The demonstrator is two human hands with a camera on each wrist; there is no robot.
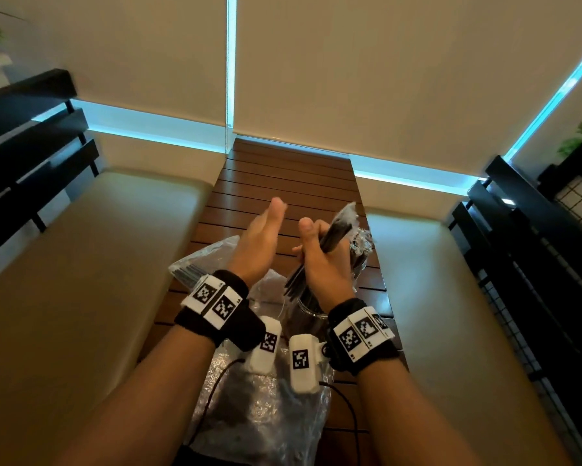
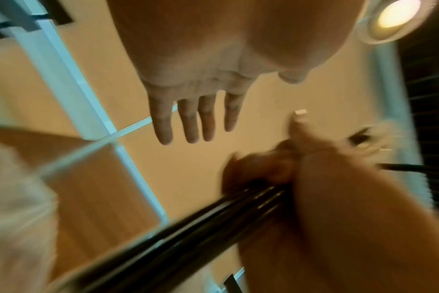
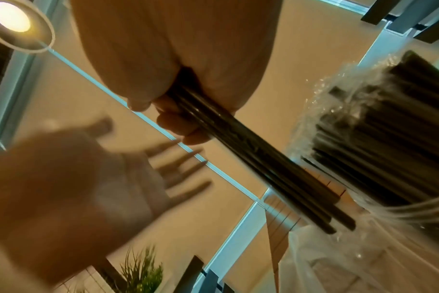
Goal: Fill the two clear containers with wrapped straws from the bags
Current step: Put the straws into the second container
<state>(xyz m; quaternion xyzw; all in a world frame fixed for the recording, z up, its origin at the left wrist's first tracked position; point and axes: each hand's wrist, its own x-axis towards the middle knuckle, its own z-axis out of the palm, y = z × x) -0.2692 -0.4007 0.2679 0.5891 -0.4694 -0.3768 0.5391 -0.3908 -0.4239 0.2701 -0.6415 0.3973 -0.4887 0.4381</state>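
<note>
My right hand (image 1: 318, 245) grips a bundle of dark wrapped straws (image 1: 333, 237) above the wooden table, their crinkled wrapper ends pointing up and away. In the right wrist view the fingers (image 3: 178, 121) curl round the straws (image 3: 263, 170). My left hand (image 1: 271, 216) is raised just left of it, flat and holding nothing, its fingers (image 2: 193, 121) straight. A clear container (image 3: 401, 210) packed with straws stands right beside the bundle. In the head view its straw tops (image 1: 361, 247) show behind my right hand. Another clear rim (image 1: 304, 309) shows under my right wrist.
Two clear plastic bags lie on the slatted table (image 1: 282, 183): one with dark straws at the left (image 1: 195, 267), a crumpled one near me (image 1: 259, 408). Cream bench seats (image 1: 91, 264) flank the table. Drawn blinds are beyond.
</note>
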